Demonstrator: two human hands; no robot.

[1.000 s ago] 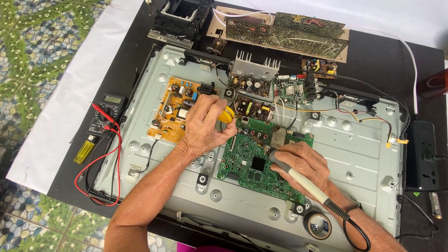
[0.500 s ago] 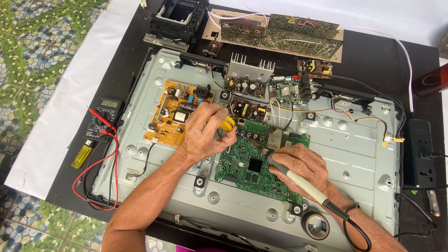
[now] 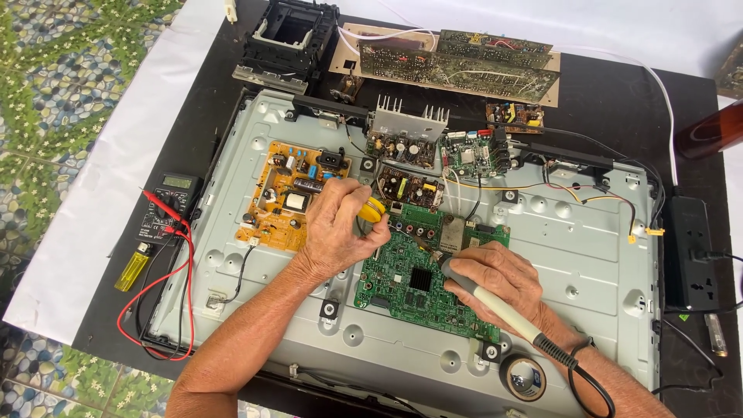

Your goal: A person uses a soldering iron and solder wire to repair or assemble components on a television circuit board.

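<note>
My left hand is closed around a small yellow tool at the upper left corner of a green circuit board. My right hand grips a soldering iron with a cream handle; its tip rests on the upper middle of the green board. The board is mounted on a grey metal panel back. An orange-brown power board lies just left of my left hand.
Smaller boards with a finned heatsink sit above the green one. A black multimeter with red leads and a yellow lighter lie at left. A black power strip is at right, a tape roll below, more boards at the back.
Both hands stay on the green board with little motion. The view has shifted slightly, so the panel sits a bit lower in the frame.
</note>
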